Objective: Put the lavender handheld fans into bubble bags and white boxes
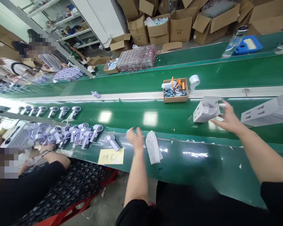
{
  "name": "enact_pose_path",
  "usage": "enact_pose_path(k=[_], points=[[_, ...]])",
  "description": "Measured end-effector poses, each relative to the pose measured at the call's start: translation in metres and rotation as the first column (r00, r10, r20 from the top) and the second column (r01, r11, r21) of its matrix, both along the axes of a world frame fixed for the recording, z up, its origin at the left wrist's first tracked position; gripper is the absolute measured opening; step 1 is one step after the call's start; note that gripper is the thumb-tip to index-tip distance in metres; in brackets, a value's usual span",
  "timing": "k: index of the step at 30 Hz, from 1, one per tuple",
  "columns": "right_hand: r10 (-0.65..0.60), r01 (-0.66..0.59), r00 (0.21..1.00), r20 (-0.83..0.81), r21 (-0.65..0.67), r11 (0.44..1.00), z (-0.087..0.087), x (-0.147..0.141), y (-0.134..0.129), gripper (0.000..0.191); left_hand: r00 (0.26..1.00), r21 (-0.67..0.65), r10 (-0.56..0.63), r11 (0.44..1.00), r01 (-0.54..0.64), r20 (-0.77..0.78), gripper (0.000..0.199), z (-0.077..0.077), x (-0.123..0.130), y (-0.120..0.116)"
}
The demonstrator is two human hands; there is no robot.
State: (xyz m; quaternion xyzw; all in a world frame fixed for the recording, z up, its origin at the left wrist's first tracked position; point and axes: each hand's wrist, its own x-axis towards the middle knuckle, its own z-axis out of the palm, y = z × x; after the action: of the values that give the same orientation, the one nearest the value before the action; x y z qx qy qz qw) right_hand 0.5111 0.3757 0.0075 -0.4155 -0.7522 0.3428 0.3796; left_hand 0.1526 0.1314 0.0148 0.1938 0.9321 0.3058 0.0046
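My left hand (135, 139) is raised over the near edge of the green bench with its fingers apart and nothing in it. Just right of it lies a white wrapped packet (153, 147). To its left a light purple handheld fan (112, 142) rests beside a yellow note with handwriting (111, 156). My right hand (226, 117), fingers spread, is at the right side of a small white box (204, 111) with crumpled white wrapping inside; whether the fingers touch the box is unclear.
Larger white boxes (269, 110) stand at the right. A small carton of tools and parts (175, 95) and a tape roll (194, 81) sit behind. Several purple fans (83, 133) are piled left, near a seated person's arm. A bottle (234, 43) stands at the back.
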Motion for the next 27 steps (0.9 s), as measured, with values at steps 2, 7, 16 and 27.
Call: enact_pose_path(k=[2,7,16,27], points=[[-0.146,0.148,0.989,-0.035,0.066,0.987,0.009,0.002,-0.031,0.058,0.887,-0.082,0.447,0.894,-0.440,0.116,0.046,-0.014,-0.063,-0.045],[-0.063,0.081,0.995,0.079,-0.253,0.964,0.006,-0.034,-0.145,0.022,0.811,-0.143,0.463,0.885,-0.443,0.358,0.032,-0.030,-0.135,-0.095],[-0.075,-0.414,0.899,-0.432,-0.892,0.182,-0.044,-0.192,-0.254,0.034,0.570,0.310,-0.267,0.951,0.023,0.777,0.042,-0.052,0.057,-0.101],[-0.204,-0.390,0.886,-0.415,-0.908,0.153,-0.010,-0.100,-0.268,0.046,0.621,0.149,-0.682,0.710,0.688,0.387,0.014,-0.091,0.037,-0.127]])
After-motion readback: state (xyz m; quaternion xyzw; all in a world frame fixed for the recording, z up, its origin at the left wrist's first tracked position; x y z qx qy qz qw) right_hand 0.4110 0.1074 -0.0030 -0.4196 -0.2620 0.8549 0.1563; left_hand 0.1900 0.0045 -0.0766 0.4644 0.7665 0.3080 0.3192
